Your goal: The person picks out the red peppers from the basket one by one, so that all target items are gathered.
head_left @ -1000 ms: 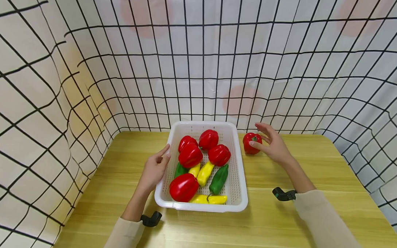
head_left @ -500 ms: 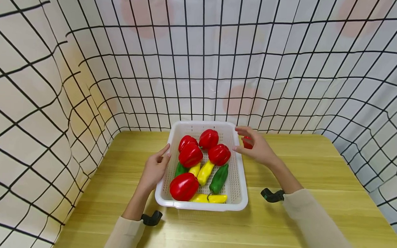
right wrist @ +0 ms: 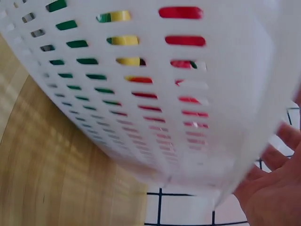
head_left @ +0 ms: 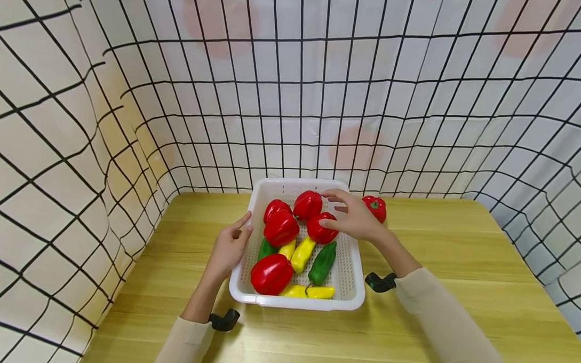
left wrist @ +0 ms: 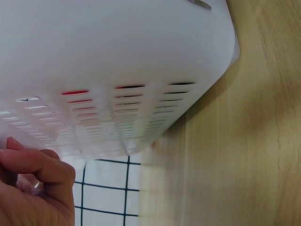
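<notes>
A white plastic basket (head_left: 356, 280) holds several red bell peppers, yellow peppers and green peppers. At its left side my left hand (head_left: 229, 249) grips the rim, its fingers bent beside the slotted wall in the left wrist view. My right hand (head_left: 358, 218) reaches over the right rim, thumb and fingers spread apart. Its thumb overlaps the rightmost red bell pepper (head_left: 323, 232), and its fingertips are close to the red bell pepper (head_left: 307, 204) at the back. A green pepper (head_left: 323, 264) lies just in front. Another red bell pepper (head_left: 376, 208) sits on the table, partly hidden behind the right hand.
The basket stands on a wood-grain table (head_left: 442, 245). White cloth with a black grid pattern (head_left: 322, 97) rises behind the table and at both sides. Dark wrist-worn cameras (head_left: 225, 319) sit on both wrists at the sleeve cuffs.
My right hand has moved left from the red bell pepper on the table to over the basket; that pepper stays on the table. My left hand stays at the basket's left rim.
</notes>
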### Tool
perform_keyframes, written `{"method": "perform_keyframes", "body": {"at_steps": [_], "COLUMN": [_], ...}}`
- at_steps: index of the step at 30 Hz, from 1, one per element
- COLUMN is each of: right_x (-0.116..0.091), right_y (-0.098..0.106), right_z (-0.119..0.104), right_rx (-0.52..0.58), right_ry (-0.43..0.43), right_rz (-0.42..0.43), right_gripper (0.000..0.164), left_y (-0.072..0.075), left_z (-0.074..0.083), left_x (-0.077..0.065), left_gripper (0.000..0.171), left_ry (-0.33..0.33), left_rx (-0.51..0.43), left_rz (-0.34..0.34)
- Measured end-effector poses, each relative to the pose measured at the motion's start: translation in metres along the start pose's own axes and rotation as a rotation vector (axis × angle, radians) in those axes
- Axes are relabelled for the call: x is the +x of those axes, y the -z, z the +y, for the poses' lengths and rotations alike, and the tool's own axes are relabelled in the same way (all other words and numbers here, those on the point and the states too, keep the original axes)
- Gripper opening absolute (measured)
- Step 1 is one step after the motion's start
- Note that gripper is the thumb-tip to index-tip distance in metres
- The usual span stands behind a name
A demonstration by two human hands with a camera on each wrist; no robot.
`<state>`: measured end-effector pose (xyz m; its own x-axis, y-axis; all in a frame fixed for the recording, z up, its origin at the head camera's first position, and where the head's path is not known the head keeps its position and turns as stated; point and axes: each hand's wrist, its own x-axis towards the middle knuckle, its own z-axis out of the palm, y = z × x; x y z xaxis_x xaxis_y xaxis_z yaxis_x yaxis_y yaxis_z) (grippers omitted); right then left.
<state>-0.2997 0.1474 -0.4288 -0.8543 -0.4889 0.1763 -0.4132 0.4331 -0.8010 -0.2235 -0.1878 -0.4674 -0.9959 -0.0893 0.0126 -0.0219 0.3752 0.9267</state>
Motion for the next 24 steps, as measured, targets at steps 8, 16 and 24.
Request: {"method": "perform_keyframes", "body": {"at_steps": [8,16,24], "right_x": [0.009,0.019,0.021], "right_y": [-0.013,-0.023,-0.030], "right_z": [-0.003,-0.004,-0.008], "right_rx": [-0.064,-0.245,-0.389], "right_ry": [-0.003,0.012,-0.027], "right_rz": [-0.058,-0.110,-0.164], "right_gripper": [0.073,0.069,0.075], "left_y": [0.000,-0.001,-0.001], "left_z": [0.001,0.000,-0.001], "left_x": [-0.001,0.000,0.000], "left_gripper": [0.045,0.045,0.045], "left_ry": [0.004,0.015,0.012], "left_rx": [-0.001,-0.005,-0.010], "left_rz": [-0.001,0.005,0.002]}}
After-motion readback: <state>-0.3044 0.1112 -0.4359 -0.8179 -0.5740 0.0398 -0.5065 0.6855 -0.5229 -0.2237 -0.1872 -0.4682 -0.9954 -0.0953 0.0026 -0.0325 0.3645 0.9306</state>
